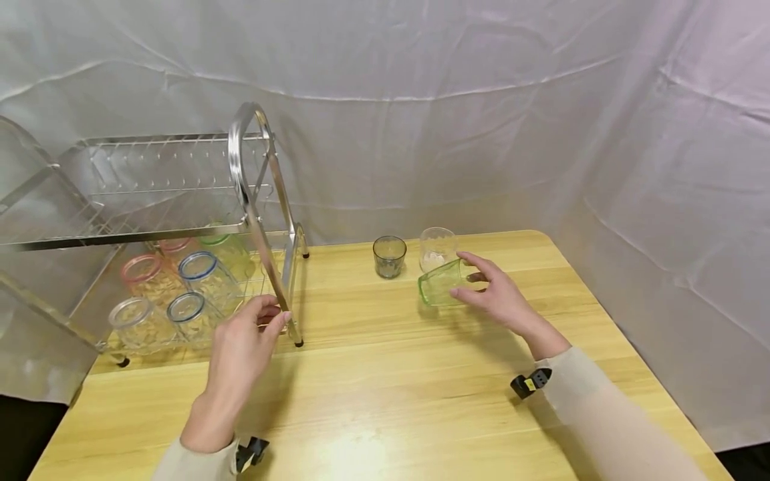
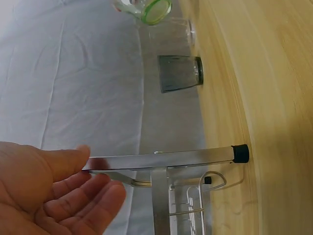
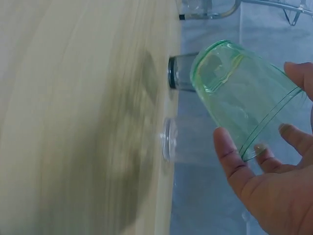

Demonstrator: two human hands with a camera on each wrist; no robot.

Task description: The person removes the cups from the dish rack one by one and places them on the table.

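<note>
My right hand [image 1: 502, 297] pinches a green glass [image 3: 244, 93] near its rim, thumb on one side and fingers on the other. The glass is tilted on its side, its base pointing left, above the table. With thumb and fingers, my left hand [image 1: 240, 341] grips the front right post of a metal dish rack [image 2: 195, 157]. Several glasses stand upside down on the rack's lower shelf: two with blue-ringed bases [image 1: 198, 266], a clear one [image 1: 135, 324], reddish ones [image 1: 144, 274] and a green one [image 1: 225, 250].
A small dark grey glass [image 1: 390, 257] stands upright at the back of the wooden table [image 1: 373, 381]. Beside it is a clear glass [image 1: 438, 244], partly behind the green one. Grey cloth [image 1: 421, 147] hangs behind the table and along its right side.
</note>
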